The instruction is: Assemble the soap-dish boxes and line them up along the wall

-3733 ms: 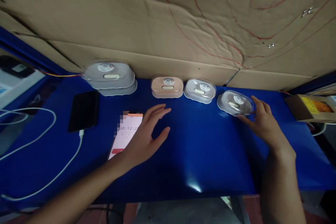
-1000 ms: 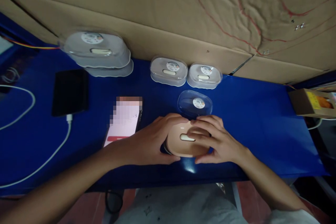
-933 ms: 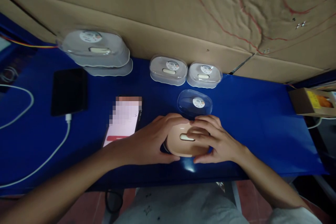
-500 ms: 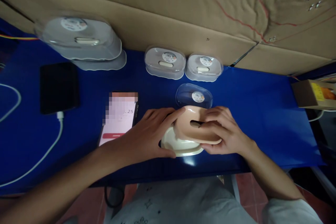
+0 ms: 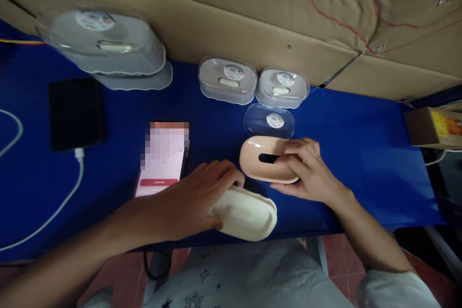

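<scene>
Currently, left hand [image 5: 202, 202] clamped on cream dish [image 5: 249, 214], right hand [image 5: 310, 171] clamped on peach dish [image 5: 265, 159], fingers partly curled.

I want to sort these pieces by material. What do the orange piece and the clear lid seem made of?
Orange piece: probably glossy plastic; bright highlights, though glazed ceramic is possible.
Clear lid: likely thin, shiny plastic; see-through.

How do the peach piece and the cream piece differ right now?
Colour: the peach piece is peach, the cream piece off-white.
Centre: the peach piece has a dark oblong slot; the cream piece shows no opening.
Hold: the right hand grips the peach piece; the left hand grips the cream piece, nearer the person.
Shared: both are elongated with rounded ends.
</scene>
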A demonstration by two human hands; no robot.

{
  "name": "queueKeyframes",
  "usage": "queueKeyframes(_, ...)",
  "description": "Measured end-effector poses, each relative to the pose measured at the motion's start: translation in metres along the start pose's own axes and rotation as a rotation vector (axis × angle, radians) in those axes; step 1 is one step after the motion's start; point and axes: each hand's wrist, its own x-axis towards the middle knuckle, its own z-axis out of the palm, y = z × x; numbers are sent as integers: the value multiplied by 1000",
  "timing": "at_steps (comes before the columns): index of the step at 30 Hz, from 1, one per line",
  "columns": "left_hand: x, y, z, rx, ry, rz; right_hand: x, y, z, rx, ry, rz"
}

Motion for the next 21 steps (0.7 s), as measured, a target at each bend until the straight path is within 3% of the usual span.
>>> queueKeyframes(4,-1,7,-7,-235,-167,21,5,-2,2,12,-118,-29)
queueKeyframes(7,2,8,-15,-465,-215,29,5,-3,-2,23,-90,-36)
queueKeyframes(9,4,5,-20,-715,-104,30,4,-4,-4,11,-30,-36)
queueKeyframes(14,9,0,-28,-1435,403,-94,4,-8,1,1,-37,-80)
queueKeyframes(18,15,-1,-32,-1704,645,-99,8,-11,9,-41,-115,-129)
queueKeyframes(21,20,1,-33,-1773,754,-102,9,-21,6,-33,-63,-198)
